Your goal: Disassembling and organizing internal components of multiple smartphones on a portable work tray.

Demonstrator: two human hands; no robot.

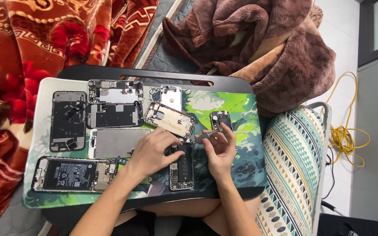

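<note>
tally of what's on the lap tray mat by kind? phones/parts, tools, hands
Opened phones with battery showing: 2, one under the left hand at, one at the mat's near left
Other phone bodies, frames and panels: 7, e.g. silver plate, dark panel
Tools: 1, grey tool in the right hand
Hands: 2
Total: 12
</note>
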